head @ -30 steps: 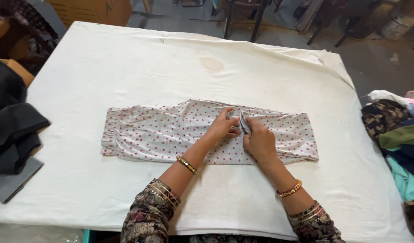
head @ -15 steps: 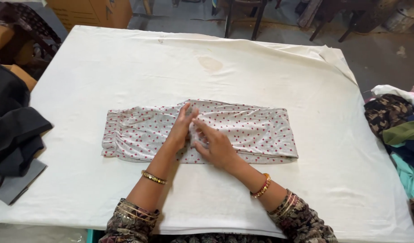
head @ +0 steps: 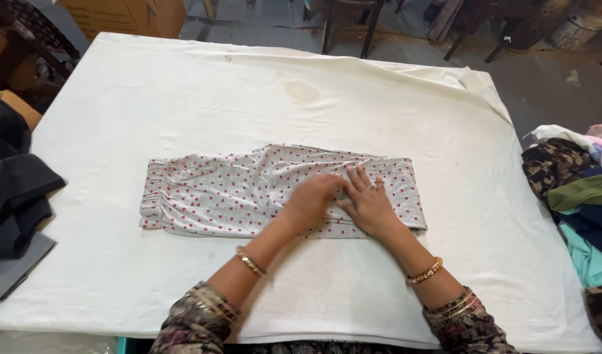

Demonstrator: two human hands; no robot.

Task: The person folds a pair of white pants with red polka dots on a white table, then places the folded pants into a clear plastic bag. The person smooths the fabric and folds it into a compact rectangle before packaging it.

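Observation:
A folded grey garment with small red dots (head: 229, 190) lies flat across the middle of a table covered in white cloth (head: 183, 98). Its gathered waistband end is at the left. My left hand (head: 314, 198) presses on the garment right of its middle, fingers curled against the fabric. Beside it, touching, my right hand (head: 368, 203) lies flat on the fabric with its fingers spread. Both wrists carry gold bangles and patterned sleeves.
Dark grey and black clothes (head: 13, 196) are heaped at the table's left edge. A pile of mixed coloured clothes (head: 579, 196) sits at the right. A faint stain (head: 300, 90) marks the cloth. A cardboard box (head: 127, 14) and chair legs (head: 347, 26) stand beyond the far edge.
Both hands slid left along the garment and have come back rightward, pressing it flat. The garment's right end looks tidier and more squared than a second ago.

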